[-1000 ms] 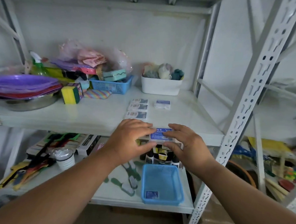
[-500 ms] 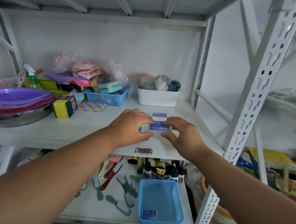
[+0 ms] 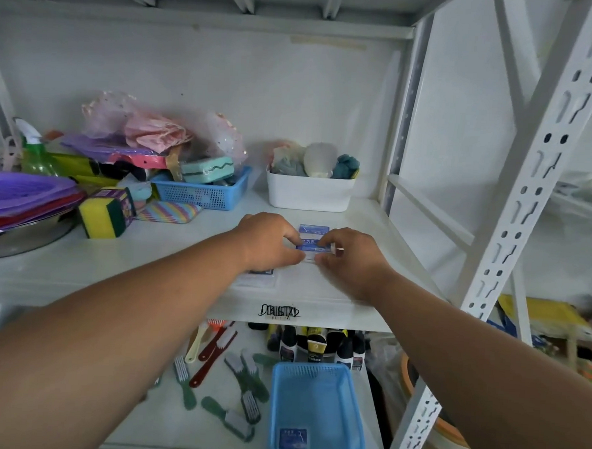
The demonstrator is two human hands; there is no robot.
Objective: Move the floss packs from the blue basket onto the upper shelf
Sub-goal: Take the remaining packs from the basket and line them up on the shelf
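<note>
Both my hands rest on the upper shelf (image 3: 373, 225), pinching one blue-and-white floss pack (image 3: 313, 247) between them. My left hand (image 3: 269, 242) grips its left edge and my right hand (image 3: 351, 261) its right edge. Another floss pack (image 3: 314, 229) lies just behind the held one. A further pack (image 3: 259, 279) peeks out under my left wrist. Below, the blue basket (image 3: 317, 380) stands on the lower shelf, and a single floss pack (image 3: 293, 438) lies in its near corner.
At the back of the upper shelf stand a white bin (image 3: 310, 192) of cloths and a blue basket of oddments (image 3: 203, 193). A yellow sponge (image 3: 103, 216) and purple plates (image 3: 25, 193) sit at left. Brushes (image 3: 242, 376) and bottles (image 3: 315, 349) lie on the lower shelf.
Both hands carried the floss pack from the shelf's front edge further back onto the shelf, up against the pack lying there. The camera view rose and moved closer.
</note>
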